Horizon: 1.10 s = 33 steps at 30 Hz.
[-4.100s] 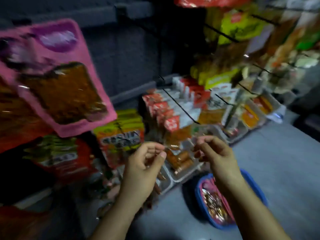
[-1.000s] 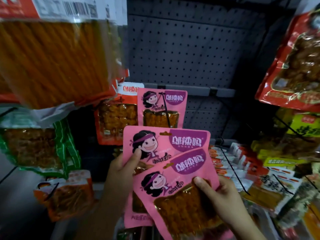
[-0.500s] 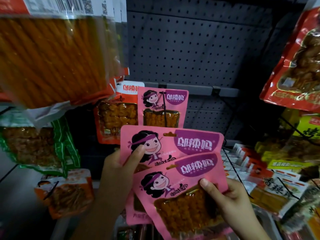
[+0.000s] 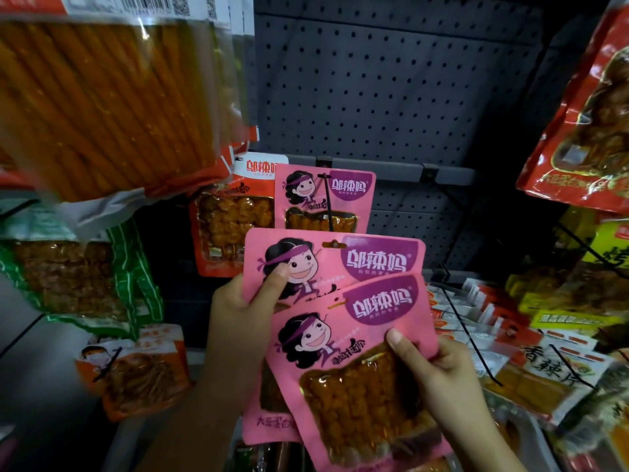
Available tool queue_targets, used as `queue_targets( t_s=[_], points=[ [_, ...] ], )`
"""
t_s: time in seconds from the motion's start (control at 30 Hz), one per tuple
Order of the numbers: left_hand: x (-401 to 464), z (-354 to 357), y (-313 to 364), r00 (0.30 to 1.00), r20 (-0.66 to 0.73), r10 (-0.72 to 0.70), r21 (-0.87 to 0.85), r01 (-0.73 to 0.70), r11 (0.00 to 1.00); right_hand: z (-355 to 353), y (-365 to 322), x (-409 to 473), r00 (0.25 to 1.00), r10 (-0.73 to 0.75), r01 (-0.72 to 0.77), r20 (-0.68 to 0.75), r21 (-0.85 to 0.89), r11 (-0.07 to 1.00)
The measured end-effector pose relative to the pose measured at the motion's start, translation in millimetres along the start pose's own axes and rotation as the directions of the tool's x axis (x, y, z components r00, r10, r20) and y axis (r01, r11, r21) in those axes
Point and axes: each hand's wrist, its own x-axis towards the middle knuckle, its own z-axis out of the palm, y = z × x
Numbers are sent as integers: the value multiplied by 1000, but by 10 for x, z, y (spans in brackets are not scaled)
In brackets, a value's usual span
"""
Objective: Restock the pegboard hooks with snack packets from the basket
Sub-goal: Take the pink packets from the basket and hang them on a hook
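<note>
Two pink snack packets are fanned out in front of the grey pegboard (image 4: 391, 97). My left hand (image 4: 245, 315) grips the rear pink packet (image 4: 367, 260) at its left edge, thumb on the cartoon face. My right hand (image 4: 439, 373) pinches the front pink packet (image 4: 357, 369) at its right edge, thumb on the front. Just above them, a matching pink packet (image 4: 323, 199) hangs on a black hook (image 4: 327, 202). The basket is out of view.
A large bag of orange sticks (image 4: 112, 97) hangs close at upper left. Green-edged (image 4: 78, 274) and orange packets (image 4: 235, 216) hang at left. A red bag (image 4: 592, 117) hangs at upper right. Hooks with red and yellow packets (image 4: 510, 328) jut out at right.
A few seconds ago both hands were low near the blue basket; they now hold two pink packets up at the pegboard. Over the last second the packets rose slightly and fanned apart.
</note>
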Motion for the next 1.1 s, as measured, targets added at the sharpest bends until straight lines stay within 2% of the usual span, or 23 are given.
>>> queue_targets(
  t_s=[0.3,0.57,0.87,1.1],
  points=[
    [120,2,-120,998,22,-61,-40,62,997,48,141,90,995,97,-97,7,48,994],
    [477,4,-198,995,61,85,51,-88,995,158,188,411,990,138,-139,25,50,989],
    [1024,130,-296,994,45,95,103,-100,990,282,228,937,965,260,-260,27,14,965],
    [1435,280,-285,998,33,56,163,-61,985,365,159,1349,937,344,-347,53,57,936]
  ],
)
